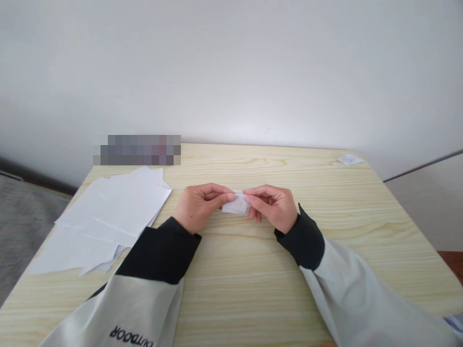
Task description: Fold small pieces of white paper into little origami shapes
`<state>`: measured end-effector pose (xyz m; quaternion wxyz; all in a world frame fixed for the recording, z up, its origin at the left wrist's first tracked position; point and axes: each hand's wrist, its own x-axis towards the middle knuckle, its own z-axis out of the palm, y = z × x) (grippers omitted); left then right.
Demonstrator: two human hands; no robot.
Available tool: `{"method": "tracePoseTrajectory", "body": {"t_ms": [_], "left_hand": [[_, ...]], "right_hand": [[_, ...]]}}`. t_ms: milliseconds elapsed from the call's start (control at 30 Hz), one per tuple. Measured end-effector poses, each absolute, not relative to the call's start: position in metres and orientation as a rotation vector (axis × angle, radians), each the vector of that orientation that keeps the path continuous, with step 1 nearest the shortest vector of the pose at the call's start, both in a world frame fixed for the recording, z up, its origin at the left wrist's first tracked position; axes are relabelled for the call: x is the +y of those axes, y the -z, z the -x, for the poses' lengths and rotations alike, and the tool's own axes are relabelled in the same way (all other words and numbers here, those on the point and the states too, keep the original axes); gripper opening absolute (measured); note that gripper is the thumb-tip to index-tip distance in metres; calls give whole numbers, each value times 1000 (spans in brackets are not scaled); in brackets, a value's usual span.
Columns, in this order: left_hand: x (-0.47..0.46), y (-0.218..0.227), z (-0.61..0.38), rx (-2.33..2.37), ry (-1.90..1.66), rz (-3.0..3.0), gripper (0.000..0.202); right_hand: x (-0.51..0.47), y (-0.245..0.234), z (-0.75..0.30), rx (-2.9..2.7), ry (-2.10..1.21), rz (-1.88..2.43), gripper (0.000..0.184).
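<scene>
A small folded piece of white paper (235,207) is held over the middle of the table, pinched between both hands. My left hand (202,205) grips its left upper edge with thumb and index finger. On the other side, my right hand (273,205) pinches the right upper corner, its lower fingers curled beneath. The fingertips cover parts of the paper's top edge, and creases show on its face.
Overlapping white paper sheets (112,207) lie on the left of the wood-grain table (253,289). Behind them is a blurred-out dark object (139,150). A small folded white paper (350,159) rests at the far right corner. A white wall (253,72) stands along the back edge.
</scene>
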<state>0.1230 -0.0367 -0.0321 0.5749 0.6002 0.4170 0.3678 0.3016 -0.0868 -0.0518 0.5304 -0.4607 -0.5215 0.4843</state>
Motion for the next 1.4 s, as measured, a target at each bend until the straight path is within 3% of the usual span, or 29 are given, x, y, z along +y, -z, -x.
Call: {"method": "tracePoseTrajectory", "body": {"t_ms": [200,433,667,800,900,1400], "left_hand": [[-37,33,-123,981,-855,-1433,23],[-39,32,-124,1018,-872,-1429,27],[-40,34,-125,988,-902,-1435,26],[-39,35,-125,948,-928,-1424,24],[-38,35,-125,954,-900,-1394,34],[-37,35,-124,1059,-773,-1466,34]], "right_hand": [[-87,51,-302,-1301,-1096,1175,21],[-84,51,-302,-1427,-790,1234,14],[-83,53,-302,-1441,-1020,1168,17],[-83,54,-302,-1482,-899,1208,13],[-83,53,-303,-1473,-804,1215,11],[-82,52,-301,-1381,-764,1279,15]]}}
